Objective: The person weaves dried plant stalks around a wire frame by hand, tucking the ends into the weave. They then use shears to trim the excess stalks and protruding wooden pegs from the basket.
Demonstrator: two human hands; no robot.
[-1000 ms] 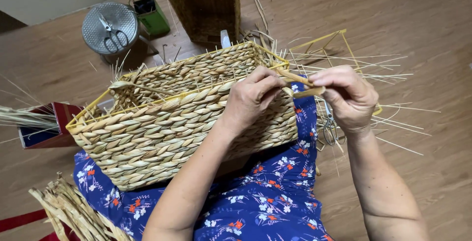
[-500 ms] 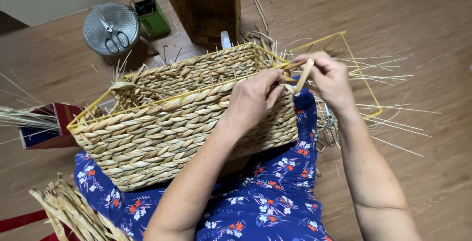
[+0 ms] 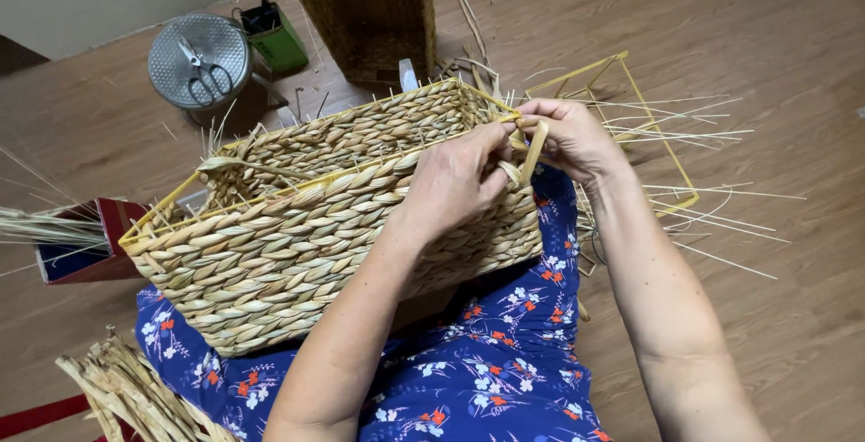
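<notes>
A rectangular woven straw basket (image 3: pixel 297 226) with a yellow wire rim rests on my lap, over blue flowered cloth (image 3: pixel 505 361). My left hand (image 3: pixel 455 181) presses on the basket's right front corner, fingers pinching the weave. My right hand (image 3: pixel 568 136) is at the same corner and grips a flat straw strand (image 3: pixel 533 152) that loops down beside the rim. Both hands touch the basket at its right end.
A yellow wire frame (image 3: pixel 631 109) with loose thin straws lies on the wooden floor at the right. A taller woven box (image 3: pixel 365 9) stands behind. Scissors (image 3: pixel 205 68) lie on a round metal lid, next to a green box (image 3: pixel 275 36). Straw bundles (image 3: pixel 126 397) lie at lower left.
My right hand has moved left and in toward the basket corner, drawing the straw strand from a stretched-out position down into a loop at the rim. My left hand stayed on the corner.
</notes>
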